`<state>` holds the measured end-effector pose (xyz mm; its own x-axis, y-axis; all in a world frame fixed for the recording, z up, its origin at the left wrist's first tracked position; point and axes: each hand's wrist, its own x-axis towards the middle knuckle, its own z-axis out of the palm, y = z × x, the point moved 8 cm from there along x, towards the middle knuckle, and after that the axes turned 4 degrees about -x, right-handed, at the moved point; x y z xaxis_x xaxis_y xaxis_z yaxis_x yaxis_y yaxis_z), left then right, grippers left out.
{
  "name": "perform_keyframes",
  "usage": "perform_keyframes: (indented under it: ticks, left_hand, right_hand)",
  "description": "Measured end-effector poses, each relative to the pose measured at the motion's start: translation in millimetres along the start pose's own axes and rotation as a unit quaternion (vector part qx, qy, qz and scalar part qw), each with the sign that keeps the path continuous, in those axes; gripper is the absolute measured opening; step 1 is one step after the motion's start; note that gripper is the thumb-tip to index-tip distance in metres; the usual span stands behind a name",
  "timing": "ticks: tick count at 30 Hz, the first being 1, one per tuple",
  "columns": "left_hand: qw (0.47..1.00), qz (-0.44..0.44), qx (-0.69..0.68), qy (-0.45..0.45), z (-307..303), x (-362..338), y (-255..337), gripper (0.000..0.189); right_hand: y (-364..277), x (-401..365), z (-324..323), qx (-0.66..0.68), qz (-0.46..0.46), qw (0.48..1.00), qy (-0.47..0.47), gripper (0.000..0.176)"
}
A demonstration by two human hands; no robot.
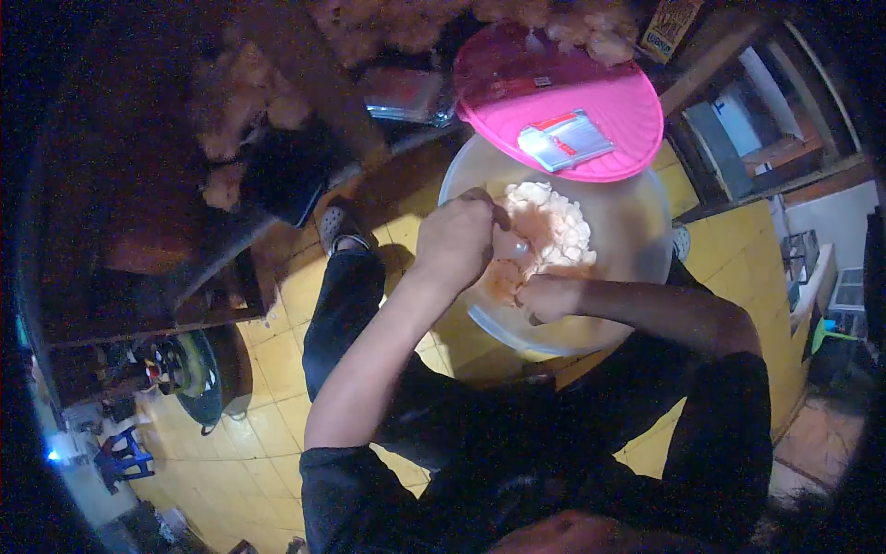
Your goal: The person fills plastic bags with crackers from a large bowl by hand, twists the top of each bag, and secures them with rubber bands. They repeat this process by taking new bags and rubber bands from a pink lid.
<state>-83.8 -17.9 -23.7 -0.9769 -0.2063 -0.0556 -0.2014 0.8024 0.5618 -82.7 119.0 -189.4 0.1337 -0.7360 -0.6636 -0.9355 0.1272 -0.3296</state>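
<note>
A large translucent tub (637, 231) stands between my knees, with a heap of pale, puffy crackers (563, 231) inside. My left hand (459, 238) is closed at the tub's left side, gripping what looks like a clear plastic bag (520, 247), which shows as a shiny patch. Low over the near side of the heap, my right hand (546, 297) has its fingers curled in beside some orange-tinted pieces (505, 279). Whatever lies in those fingers is hidden. A pink lid (637, 120) rests over the tub's far rim, carrying a stack of clear plastic packets (568, 140).
More filled bags (406, 23) hang or lie along the dark shelf at the back. Another packet of plastic bags (403, 94) lies left of the lid. A dark round basin (198, 379) and a blue stool (123, 459) stand at left on the yellow tiles (268, 443).
</note>
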Motion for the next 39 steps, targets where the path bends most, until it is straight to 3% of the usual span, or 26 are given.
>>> perform_keyframes:
  ticks: [2,4,5,7,8,10,11,13,14,16,17,19,22,24,26,29,31,33,35,37,38,39]
  left_hand:
    - [1.000,0.022,-0.009,-0.002,2.5,0.8,-2.6,0.029]
    - [0.999,0.014,0.001,-0.034,5.9,2.9,-4.9,0.025]
    - [0.998,0.000,0.007,-0.063,10.7,3.5,-7.0,0.020]
    - [1.000,0.008,-0.005,-0.028,8.0,6.0,-5.7,0.021]
    - [1.000,0.013,-0.022,0.013,3.2,7.6,-6.0,0.021]
    - [0.999,0.036,-0.011,0.030,6.4,12.2,-8.7,0.020]
    - [0.997,0.056,-0.004,0.051,3.2,13.7,-5.0,0.018]
    - [0.998,0.050,0.014,0.037,2.6,16.2,-4.1,0.016]
    - [0.998,0.041,0.031,0.026,3.0,17.3,-3.9,0.015]
    - [0.997,0.055,0.044,0.038,1.2,17.3,-0.1,0.013]
    - [0.995,0.067,0.056,0.053,-0.9,17.4,2.6,0.011]
    - [0.992,0.081,0.067,0.072,0.8,19.4,1.2,0.015]
    - [0.989,0.095,0.047,0.100,-6.1,21.4,7.8,0.025]
    - [0.989,0.096,0.015,0.107,-10.8,21.6,18.3,0.031]
    - [0.964,-0.018,-0.266,0.004,5.8,23.1,12.7,0.035]
    - [0.924,-0.041,-0.379,0.013,17.8,23.8,6.7,0.038]
    - [0.901,-0.078,-0.425,0.028,19.4,21.8,1.2,0.039]
    - [0.864,-0.080,-0.496,0.011,22.2,24.8,2.5,0.039]
    - [0.867,-0.076,-0.493,0.011,23.4,23.1,7.8,0.039]
    - [0.868,-0.075,-0.491,0.011,24.7,22.0,7.8,0.039]
    - [0.869,-0.081,-0.487,0.009,27.7,22.6,4.7,0.039]
    - [0.871,-0.087,-0.483,0.007,31.5,20.6,2.9,0.039]
  right_hand:
    - [10.3,-8.6,0.4,-0.008,0.008,1.000,-0.022,0.033]
    - [21.5,-18.8,-8.8,0.089,-0.098,0.990,0.058,0.033]
    - [27.2,-37.3,-32.3,0.168,-0.036,0.984,0.046,0.034]
    - [31.8,-72.9,-83.7,0.214,-0.078,0.956,0.186,0.036]
    - [33.5,-90.7,-105.2,0.244,-0.122,0.924,0.267,0.034]
    - [51.0,-95.5,-111.2,0.544,-0.071,0.810,0.208,0.033]
    - [49.4,-99.7,-115.7,0.545,-0.071,0.809,0.211,0.033]
    - [54.9,-109.8,-126.8,0.710,-0.102,0.644,0.264,0.033]
    - [52.1,-112.1,-130.5,0.711,-0.103,0.642,0.267,0.033]
    - [47.1,-112.2,-133.5,0.771,-0.112,0.573,0.255,0.037]
    - [44.2,-109.5,-133.8,0.772,-0.113,0.571,0.257,0.037]
    - [41.9,-108.0,-137.9,0.803,-0.153,0.501,0.284,0.032]
    - [39.2,-107.2,-144.2,0.816,-0.192,0.474,0.271,0.032]
    - [35.5,-104.5,-148.7,0.812,-0.200,0.471,0.279,0.033]
    - [33.6,-104.1,-152.1,0.809,-0.209,0.470,0.287,0.033]
    - [36.9,-99.4,-148.1,0.799,-0.162,0.489,0.310,0.032]
    - [42.4,-98.9,-145.8,0.701,-0.116,0.598,0.370,0.034]
    - [47.2,-88.6,-135.7,0.684,-0.088,0.613,0.384,0.030]
    - [51.3,-88.8,-130.4,0.667,-0.059,0.627,0.398,0.027]
    - [47.7,-104.6,-145.0,0.362,0.052,0.812,0.455,0.027]
    - [46.5,-105.8,-148.0,0.362,0.053,0.813,0.452,0.027]
    - [40.8,-104.8,-148.2,0.283,0.080,0.853,0.430,0.028]
